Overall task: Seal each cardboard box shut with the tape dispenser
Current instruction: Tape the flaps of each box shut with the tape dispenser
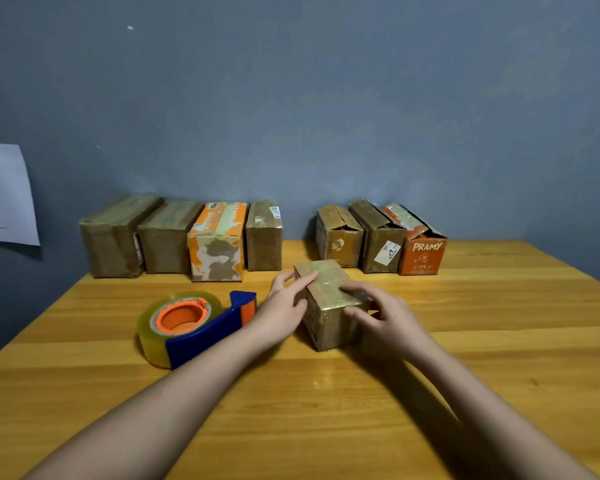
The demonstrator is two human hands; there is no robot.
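Both hands meet on one small cardboard box [329,303] near the middle of a wooden table [465,341]. Left hand [284,306] lies against the box's left side with its fingers stretched flat across the glossy, tape-covered top, pressing rather than gripping. Right hand [385,317] cups the near right corner, its fingers curled over the top edge and its thumb on the near face, holding the box. This box is a brown rectangular block, its top shiny with clear tape and its flaps closed. Just left of the left hand, untouched, the tape dispenser [198,327] lies on its side: a blue plastic frame with an orange hub and a thick roll of clear yellowish tape. Along the back edge, against a matte blue-grey wall [326,98], stand two groups of boxes. Four taped boxes [181,237] sit side by side at left, one patched with orange. Three open boxes [381,237] stand at right with flaps raised, the last orange and printed PRAMY. White paper [6,195] hangs on the wall at far left.
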